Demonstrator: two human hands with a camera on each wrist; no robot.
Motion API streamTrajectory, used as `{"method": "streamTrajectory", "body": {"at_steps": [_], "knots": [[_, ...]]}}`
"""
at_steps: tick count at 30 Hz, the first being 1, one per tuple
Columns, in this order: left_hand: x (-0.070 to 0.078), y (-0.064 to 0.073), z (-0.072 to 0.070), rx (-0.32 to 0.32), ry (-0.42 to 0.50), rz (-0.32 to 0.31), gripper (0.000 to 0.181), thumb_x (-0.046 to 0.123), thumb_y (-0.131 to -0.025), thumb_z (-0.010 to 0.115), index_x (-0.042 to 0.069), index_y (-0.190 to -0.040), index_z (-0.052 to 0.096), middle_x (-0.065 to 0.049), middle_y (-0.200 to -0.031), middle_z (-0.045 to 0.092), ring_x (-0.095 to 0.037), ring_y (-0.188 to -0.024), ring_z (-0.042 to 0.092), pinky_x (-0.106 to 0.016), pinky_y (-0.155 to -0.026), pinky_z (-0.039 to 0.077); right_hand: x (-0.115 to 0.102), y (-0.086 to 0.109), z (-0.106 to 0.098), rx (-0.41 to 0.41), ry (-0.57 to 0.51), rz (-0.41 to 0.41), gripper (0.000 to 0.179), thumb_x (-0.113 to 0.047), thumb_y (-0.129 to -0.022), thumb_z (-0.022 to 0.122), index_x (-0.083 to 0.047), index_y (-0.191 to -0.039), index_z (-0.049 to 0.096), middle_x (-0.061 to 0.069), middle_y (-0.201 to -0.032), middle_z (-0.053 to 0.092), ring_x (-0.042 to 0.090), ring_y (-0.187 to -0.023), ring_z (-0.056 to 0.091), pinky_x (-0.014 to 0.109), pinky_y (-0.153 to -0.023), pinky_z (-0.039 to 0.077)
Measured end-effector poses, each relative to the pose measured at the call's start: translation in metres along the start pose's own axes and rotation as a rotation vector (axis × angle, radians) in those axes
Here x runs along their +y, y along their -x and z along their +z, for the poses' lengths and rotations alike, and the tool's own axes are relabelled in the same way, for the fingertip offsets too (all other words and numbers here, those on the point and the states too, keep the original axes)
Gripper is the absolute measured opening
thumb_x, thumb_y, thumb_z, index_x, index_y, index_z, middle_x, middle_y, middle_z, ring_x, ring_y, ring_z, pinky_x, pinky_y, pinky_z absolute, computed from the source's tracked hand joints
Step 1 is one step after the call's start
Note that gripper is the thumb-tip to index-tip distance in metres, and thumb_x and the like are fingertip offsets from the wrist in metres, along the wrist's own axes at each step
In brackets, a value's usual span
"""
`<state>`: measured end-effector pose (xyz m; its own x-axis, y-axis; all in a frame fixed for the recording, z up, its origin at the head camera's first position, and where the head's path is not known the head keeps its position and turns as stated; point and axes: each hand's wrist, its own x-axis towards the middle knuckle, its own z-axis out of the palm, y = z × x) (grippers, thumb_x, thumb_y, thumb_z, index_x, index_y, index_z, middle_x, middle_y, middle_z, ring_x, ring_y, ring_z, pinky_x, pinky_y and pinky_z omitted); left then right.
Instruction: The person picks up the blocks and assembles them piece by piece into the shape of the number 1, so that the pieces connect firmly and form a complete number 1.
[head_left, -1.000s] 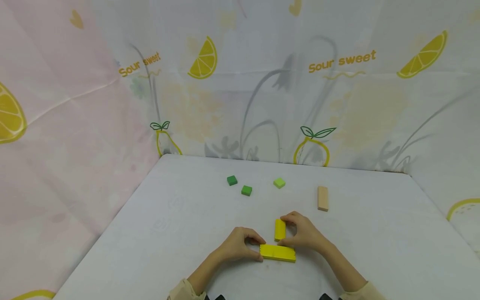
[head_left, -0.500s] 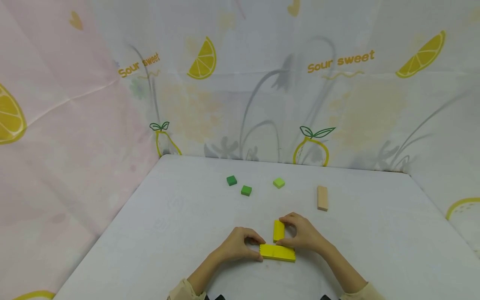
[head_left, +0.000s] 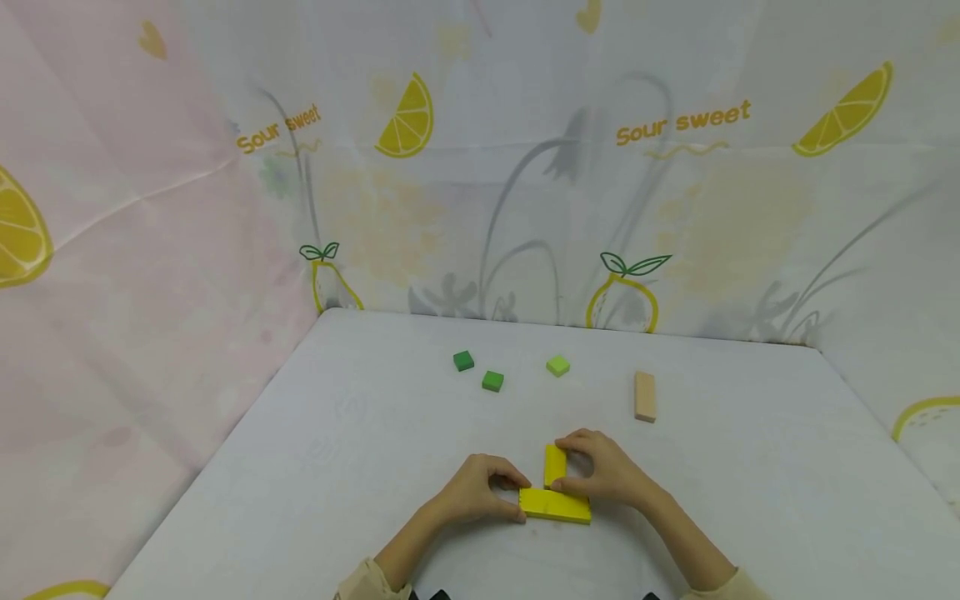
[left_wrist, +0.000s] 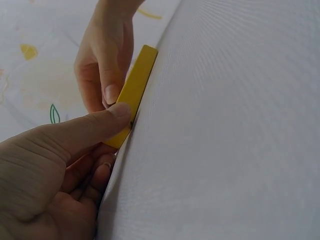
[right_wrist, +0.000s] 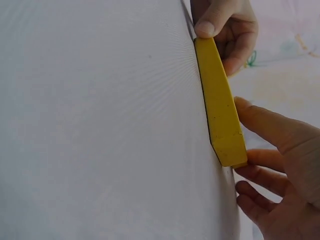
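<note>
A long yellow block (head_left: 555,505) lies crosswise near the front of the table. My left hand (head_left: 476,492) pinches its left end between thumb and fingers; in the left wrist view the thumb (left_wrist: 115,114) lies over that end. Just beyond the long block, a shorter-looking yellow block (head_left: 554,467) points away from me, its near end at or almost against the long block's far side. My right hand (head_left: 606,468) holds this second block by its two ends, thumb near and fingers far. In the right wrist view the long block (right_wrist: 217,100) mostly hides it.
Farther back lie a dark green square block (head_left: 463,361), a mid-green one (head_left: 492,381) and a light green one (head_left: 558,366). A plain wooden block (head_left: 645,397) lies at the back right. Lemon-printed cloth (head_left: 510,225) hangs behind the white table (head_left: 360,450).
My right hand has brought the second yellow block slightly nearer and to the left, closing the gap to the long block. The left hand and the long block have stayed put.
</note>
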<state>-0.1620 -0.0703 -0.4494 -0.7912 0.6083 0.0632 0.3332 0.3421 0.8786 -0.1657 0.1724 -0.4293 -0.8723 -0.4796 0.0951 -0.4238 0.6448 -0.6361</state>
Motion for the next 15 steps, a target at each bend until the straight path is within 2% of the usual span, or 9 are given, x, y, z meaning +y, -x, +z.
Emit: {"method": "streamTrajectory", "body": {"at_steps": [15], "knots": [[0.0009,0.0007,-0.0004,0.001,-0.007,0.001,0.030,0.013,-0.069,0.083,0.005,-0.096,0.073,0.001,-0.092,0.070,-0.001,-0.080,0.058,-0.018,-0.075,0.049,-0.0001,0.0001,-0.0010,-0.045,0.013,-0.010,0.053,-0.037,-0.081,0.072,0.000,-0.119,0.063,0.012,-0.116,0.060,0.032,-0.107,0.052,0.055,-0.093,0.041]]}}
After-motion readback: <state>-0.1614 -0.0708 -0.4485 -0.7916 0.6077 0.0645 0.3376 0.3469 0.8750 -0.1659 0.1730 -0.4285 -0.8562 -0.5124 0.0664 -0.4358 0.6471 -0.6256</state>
